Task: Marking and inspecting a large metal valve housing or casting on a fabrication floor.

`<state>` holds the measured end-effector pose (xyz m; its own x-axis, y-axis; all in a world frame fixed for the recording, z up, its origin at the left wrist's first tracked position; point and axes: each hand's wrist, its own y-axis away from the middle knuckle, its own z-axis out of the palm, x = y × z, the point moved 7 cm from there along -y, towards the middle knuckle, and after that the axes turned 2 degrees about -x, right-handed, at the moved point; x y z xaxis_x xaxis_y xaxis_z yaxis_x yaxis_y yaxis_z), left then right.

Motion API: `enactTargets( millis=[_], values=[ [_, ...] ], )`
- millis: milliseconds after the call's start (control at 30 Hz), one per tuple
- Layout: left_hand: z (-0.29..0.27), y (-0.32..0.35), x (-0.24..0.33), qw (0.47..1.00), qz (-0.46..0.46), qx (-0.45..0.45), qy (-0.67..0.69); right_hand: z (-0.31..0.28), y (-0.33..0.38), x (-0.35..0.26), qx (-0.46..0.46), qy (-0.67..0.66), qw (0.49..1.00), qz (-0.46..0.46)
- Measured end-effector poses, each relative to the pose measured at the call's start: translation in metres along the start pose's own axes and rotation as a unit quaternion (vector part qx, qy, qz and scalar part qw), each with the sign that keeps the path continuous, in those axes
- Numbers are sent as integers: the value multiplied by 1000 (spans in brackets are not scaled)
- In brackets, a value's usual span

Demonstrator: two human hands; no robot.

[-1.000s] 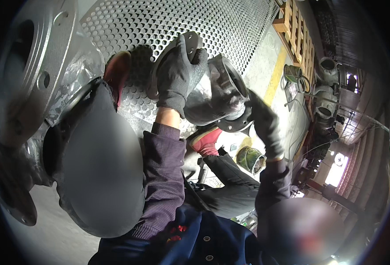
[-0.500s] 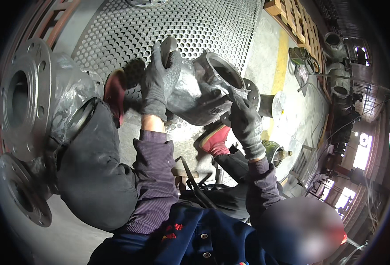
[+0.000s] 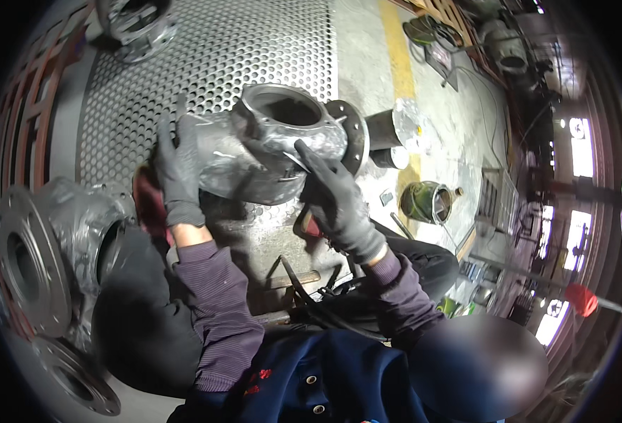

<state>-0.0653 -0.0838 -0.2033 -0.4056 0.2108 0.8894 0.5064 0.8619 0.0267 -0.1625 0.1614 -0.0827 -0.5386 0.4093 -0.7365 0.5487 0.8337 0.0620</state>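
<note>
As one end is gripped, a grey metal fitting (image 3: 233,168) is held mouth-up

While its left end is clasped between the thumb and fingers of the gloved left hand (image 3: 177,169), the fitting is touched on its near side by the extended fingers of the gloved right hand (image 3: 337,204); whether anything is enclosed in that shaded palm cannot be told. A drilled flange (image 3: 357,138) is carried at the fitting's right end, and a perforated plate (image 3: 212,49) is seen beyond it. Beside the left leg (image 3: 145,310), another flanged fitting (image 3: 78,211) is placed.
</note>
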Motion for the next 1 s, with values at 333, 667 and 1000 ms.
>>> enactTargets(
  millis=[333,667,1000],
  values=[
    [20,18,62,940,-32,-129,313,-141,126,159,154,124,958,209],
    [24,11,35,944,-96,-146,280,-166,139,248,231,159,894,351],
    [36,17,30,902,-236,-107,347,-170,102,252,168,248,867,399]
  ],
)
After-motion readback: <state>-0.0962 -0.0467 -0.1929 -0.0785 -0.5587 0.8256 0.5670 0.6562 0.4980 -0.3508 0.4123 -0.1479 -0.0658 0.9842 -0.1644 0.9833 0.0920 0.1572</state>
